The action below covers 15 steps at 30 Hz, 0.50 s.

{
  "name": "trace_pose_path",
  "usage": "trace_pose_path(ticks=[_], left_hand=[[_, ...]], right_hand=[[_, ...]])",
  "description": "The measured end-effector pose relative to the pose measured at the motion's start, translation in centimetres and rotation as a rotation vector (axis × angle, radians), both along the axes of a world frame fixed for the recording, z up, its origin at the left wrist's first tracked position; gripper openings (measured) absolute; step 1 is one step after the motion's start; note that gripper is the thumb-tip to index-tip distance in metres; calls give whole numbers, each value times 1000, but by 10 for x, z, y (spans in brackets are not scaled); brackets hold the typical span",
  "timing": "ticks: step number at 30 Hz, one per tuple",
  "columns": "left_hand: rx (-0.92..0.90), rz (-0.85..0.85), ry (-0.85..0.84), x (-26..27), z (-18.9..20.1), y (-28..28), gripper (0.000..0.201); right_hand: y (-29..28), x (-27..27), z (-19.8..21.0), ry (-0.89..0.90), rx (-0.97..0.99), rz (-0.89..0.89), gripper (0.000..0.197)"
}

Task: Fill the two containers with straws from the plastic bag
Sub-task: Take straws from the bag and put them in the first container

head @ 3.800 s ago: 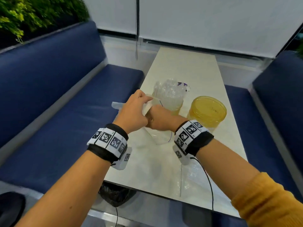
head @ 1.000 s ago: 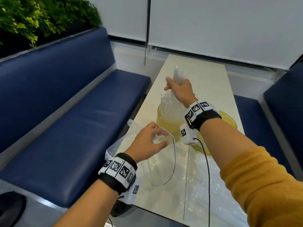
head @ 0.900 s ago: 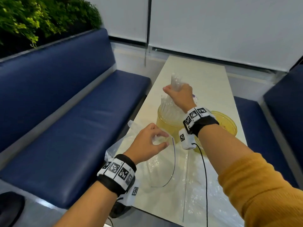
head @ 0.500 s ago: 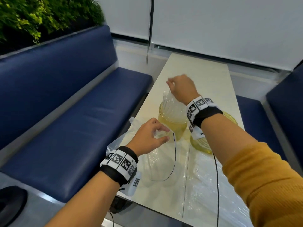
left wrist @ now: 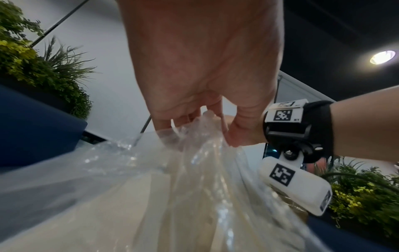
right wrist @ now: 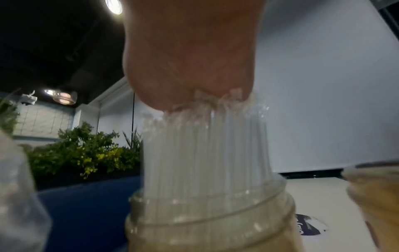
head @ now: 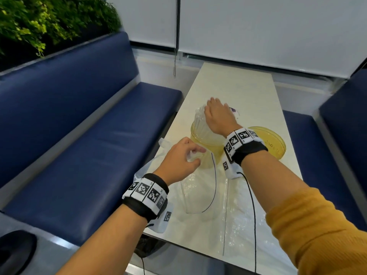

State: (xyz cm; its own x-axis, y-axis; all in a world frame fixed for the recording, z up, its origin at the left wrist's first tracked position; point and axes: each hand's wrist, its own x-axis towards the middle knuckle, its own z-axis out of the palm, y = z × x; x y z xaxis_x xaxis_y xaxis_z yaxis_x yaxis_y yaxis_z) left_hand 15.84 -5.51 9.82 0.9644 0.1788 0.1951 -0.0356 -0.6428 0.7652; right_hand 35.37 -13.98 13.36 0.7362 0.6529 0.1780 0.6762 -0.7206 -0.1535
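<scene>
My right hand (head: 216, 116) lies palm down on the tops of a bundle of clear straws (head: 200, 124) that stand upright in the left yellow container (head: 216, 153). The right wrist view shows the palm (right wrist: 190, 68) pressing on the straws (right wrist: 205, 153) inside that container (right wrist: 211, 230). The right yellow container (head: 278, 147) stands beside it, and I see no straws in it. My left hand (head: 195, 154) pinches the mouth of the clear plastic bag (head: 198, 191), which lies on the table in front of the containers. From the left wrist, the fingers (left wrist: 164, 126) gather the bag (left wrist: 172, 187).
The long pale table (head: 234, 86) runs away from me between two blue benches, one on the left (head: 89, 135) and one on the right (head: 347, 135). Green plants (head: 39, 22) top the left backrest. A small dark-printed label (right wrist: 306, 226) lies behind the containers. Wrist cables trail over the bag.
My right hand has come down with the straws, from holding the bundle high above the left container to resting flat on their tops. My left hand has kept its hold on the bag.
</scene>
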Motion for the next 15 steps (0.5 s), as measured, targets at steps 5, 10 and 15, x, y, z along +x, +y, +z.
trace_pose_path(ticks=[5,10,15], left_hand=[[26,-5,12,-2,2,-2,28],[32,-17,8,1,-1,-10,27],[-7,-46,34,1,-11,-21,28]], right_hand=[[-30,-11,39,-45,455,-31,39],[-92,-46,34,-24,475,-200,40],[-142,-77,-38,183,233,-279,39]])
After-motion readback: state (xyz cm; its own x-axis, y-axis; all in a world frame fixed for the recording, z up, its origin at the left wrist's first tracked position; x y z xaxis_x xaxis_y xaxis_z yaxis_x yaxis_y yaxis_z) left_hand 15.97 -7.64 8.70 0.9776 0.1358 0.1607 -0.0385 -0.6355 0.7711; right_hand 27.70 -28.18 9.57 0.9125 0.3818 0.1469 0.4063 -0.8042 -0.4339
